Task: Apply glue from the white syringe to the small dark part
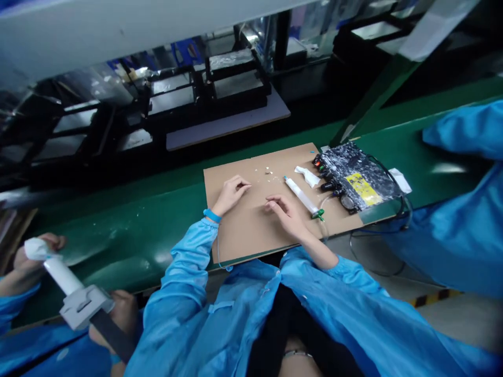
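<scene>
**Q:** Hands, status?

**A:** L hand (231, 195) resting on cardboard sheet (245, 238), fingers half curled, nothing held. Blue wrist strap (211, 214) on L wrist. R hand (285, 215) also on sheet, loosely curled, empty.

**Q:** Nearest item?

**A:** White tube w/ green nozzle (301, 196), lying on sheet at approx 1 o'clock from R hand, just beside it, not gripped.

**Q:** Rest of bench?

**A:** Speckled electronics unit w/ yellow label (356, 178) on sheet's far end, 2 o'clock. White wipe (307, 176) just beside it. White flecks (267, 170) at 12 o'clock from L hand. Sheet sits on green conveyor belt (118, 235). Co-worker's hands (39, 248) at 8 o'clock hold white cartridge (63, 275) in grey bracket (84, 306).
</scene>
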`<action>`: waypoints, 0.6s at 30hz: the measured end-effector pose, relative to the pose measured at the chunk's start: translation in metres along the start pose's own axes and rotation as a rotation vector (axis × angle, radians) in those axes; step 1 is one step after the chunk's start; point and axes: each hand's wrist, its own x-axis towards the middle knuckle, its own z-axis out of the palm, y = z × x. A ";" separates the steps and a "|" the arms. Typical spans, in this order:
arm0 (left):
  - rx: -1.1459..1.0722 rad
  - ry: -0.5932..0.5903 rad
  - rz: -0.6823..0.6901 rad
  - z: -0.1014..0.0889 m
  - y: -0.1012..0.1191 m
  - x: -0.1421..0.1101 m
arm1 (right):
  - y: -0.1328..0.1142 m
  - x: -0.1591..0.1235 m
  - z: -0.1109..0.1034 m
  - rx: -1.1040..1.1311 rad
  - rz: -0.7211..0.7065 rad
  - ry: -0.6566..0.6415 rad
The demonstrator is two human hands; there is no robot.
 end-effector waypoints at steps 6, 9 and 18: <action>-0.108 0.030 -0.154 0.008 -0.010 -0.021 | -0.018 0.042 0.021 -0.098 -0.076 -0.089; -0.180 0.040 -0.225 0.013 -0.010 -0.024 | -0.014 0.077 0.039 -0.118 -0.106 -0.070; -0.322 0.074 -0.277 0.016 -0.023 -0.026 | 0.027 0.116 0.051 -0.146 -0.082 0.061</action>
